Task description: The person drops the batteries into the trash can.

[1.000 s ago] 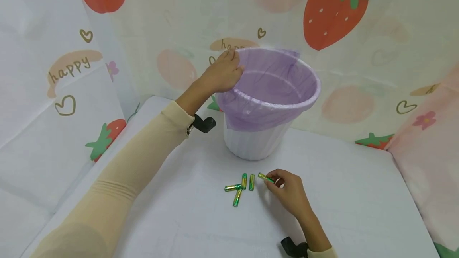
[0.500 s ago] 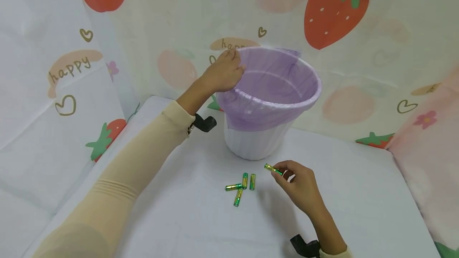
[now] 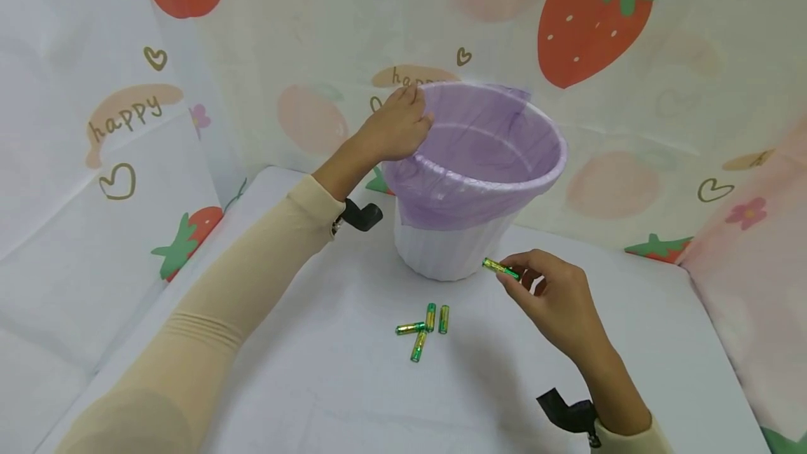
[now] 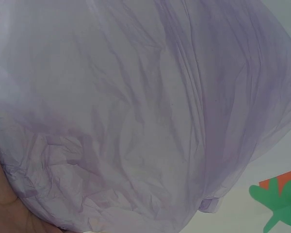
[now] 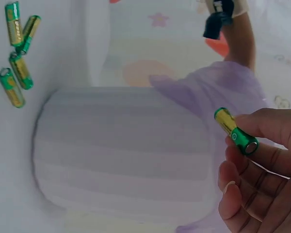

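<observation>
A white trash bin (image 3: 444, 254) stands on the table, lined with a purple plastic bag (image 3: 454, 205) folded over its rim. My left hand (image 3: 397, 125) grips the bin's rim at the left; its fingertips are partly hidden. In the left wrist view only part of that hand (image 4: 9, 208) shows beside the crinkled bag. With thumb and fingers, my right hand (image 3: 551, 296) pinches a green and gold battery (image 3: 500, 269) in the air, in front of the bin's lower right side. Several like batteries (image 3: 419, 345) lie loosely grouped before the bin.
A white cloth covers the table (image 3: 315, 384). Behind it hangs a strawberry-print curtain (image 3: 252, 54), close to the bin's back. Pink fabric (image 3: 769, 265) borders the table on the right. Both wrists carry black camera mounts (image 3: 567, 413).
My right hand has lifted the battery off the table area and carried it up and to the right, nearer the bin. The left hand and the other batteries stay put.
</observation>
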The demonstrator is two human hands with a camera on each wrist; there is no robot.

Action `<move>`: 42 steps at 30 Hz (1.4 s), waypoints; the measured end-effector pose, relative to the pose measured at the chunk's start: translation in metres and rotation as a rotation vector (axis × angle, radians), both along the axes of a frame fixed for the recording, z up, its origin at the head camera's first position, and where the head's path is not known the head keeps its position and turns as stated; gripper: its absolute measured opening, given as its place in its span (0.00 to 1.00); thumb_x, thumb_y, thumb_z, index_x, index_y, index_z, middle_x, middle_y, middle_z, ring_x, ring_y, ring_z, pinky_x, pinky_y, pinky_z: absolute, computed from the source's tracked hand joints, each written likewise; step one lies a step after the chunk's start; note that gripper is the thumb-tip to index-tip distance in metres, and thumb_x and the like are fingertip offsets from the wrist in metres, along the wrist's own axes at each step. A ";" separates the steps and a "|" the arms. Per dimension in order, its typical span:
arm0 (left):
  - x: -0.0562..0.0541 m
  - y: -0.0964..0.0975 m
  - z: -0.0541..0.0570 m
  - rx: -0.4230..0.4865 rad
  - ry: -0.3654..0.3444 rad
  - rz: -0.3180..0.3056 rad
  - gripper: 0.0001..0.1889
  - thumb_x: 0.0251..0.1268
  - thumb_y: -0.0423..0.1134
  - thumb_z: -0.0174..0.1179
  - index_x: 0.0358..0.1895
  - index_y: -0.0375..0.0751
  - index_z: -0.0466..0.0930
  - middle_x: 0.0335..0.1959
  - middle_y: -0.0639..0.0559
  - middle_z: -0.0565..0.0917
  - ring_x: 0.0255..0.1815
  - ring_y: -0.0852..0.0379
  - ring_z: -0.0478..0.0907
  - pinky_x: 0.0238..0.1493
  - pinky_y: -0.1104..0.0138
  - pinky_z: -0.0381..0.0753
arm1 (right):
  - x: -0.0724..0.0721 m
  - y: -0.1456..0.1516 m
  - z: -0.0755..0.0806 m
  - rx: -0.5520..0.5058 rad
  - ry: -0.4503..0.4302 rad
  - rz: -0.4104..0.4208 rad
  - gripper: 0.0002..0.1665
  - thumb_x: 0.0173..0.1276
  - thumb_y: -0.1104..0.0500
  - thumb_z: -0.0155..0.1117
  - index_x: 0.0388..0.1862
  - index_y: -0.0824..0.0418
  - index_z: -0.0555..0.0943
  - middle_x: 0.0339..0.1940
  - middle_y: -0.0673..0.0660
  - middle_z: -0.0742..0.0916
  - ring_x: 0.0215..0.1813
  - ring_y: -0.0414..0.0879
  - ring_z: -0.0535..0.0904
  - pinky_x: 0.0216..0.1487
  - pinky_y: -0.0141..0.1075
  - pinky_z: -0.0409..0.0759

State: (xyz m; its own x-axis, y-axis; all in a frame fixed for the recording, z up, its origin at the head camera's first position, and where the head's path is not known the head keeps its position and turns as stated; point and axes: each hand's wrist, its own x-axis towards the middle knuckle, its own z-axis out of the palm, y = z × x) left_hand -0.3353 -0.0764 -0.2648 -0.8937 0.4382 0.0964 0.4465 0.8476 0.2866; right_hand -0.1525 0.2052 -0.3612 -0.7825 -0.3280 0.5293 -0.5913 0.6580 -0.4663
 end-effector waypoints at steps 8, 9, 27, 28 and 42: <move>-0.001 0.000 0.000 -0.007 0.002 0.002 0.33 0.84 0.45 0.28 0.78 0.22 0.39 0.82 0.31 0.38 0.84 0.42 0.32 0.81 0.62 0.29 | -0.003 0.000 0.038 0.023 0.098 0.044 0.12 0.59 0.70 0.75 0.40 0.57 0.88 0.24 0.43 0.82 0.27 0.35 0.74 0.25 0.24 0.75; -0.001 0.000 0.000 -0.007 0.001 0.003 0.33 0.85 0.45 0.28 0.78 0.22 0.39 0.82 0.31 0.38 0.84 0.42 0.32 0.81 0.62 0.29 | -0.004 0.000 0.042 0.028 0.109 0.048 0.12 0.59 0.70 0.75 0.39 0.57 0.88 0.25 0.43 0.82 0.27 0.35 0.74 0.25 0.24 0.75; 0.000 -0.001 0.000 0.000 0.011 0.010 0.33 0.84 0.46 0.29 0.79 0.22 0.39 0.82 0.31 0.39 0.84 0.42 0.33 0.82 0.62 0.30 | -0.028 -0.006 0.093 0.077 0.255 0.064 0.11 0.60 0.70 0.76 0.42 0.62 0.89 0.30 0.49 0.87 0.32 0.36 0.76 0.28 0.20 0.74; 0.000 -0.001 0.000 0.001 0.012 0.010 0.33 0.84 0.46 0.29 0.79 0.22 0.39 0.82 0.31 0.39 0.84 0.41 0.33 0.82 0.62 0.30 | -0.030 -0.006 0.094 0.076 0.259 0.060 0.11 0.60 0.70 0.76 0.42 0.62 0.89 0.30 0.49 0.87 0.32 0.36 0.76 0.28 0.20 0.73; -0.001 0.000 0.000 -0.013 0.019 0.000 0.33 0.84 0.45 0.28 0.78 0.21 0.40 0.82 0.30 0.40 0.84 0.41 0.33 0.81 0.62 0.29 | -0.060 -0.009 0.108 0.024 0.207 0.022 0.07 0.64 0.64 0.75 0.41 0.61 0.90 0.29 0.52 0.87 0.30 0.38 0.77 0.31 0.20 0.75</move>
State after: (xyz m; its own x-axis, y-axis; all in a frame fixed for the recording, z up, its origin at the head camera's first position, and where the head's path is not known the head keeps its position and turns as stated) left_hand -0.3359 -0.0763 -0.2646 -0.8919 0.4393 0.1076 0.4515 0.8513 0.2673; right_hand -0.2121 0.1963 -0.2528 -0.6506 -0.3582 0.6696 -0.6869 0.6535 -0.3179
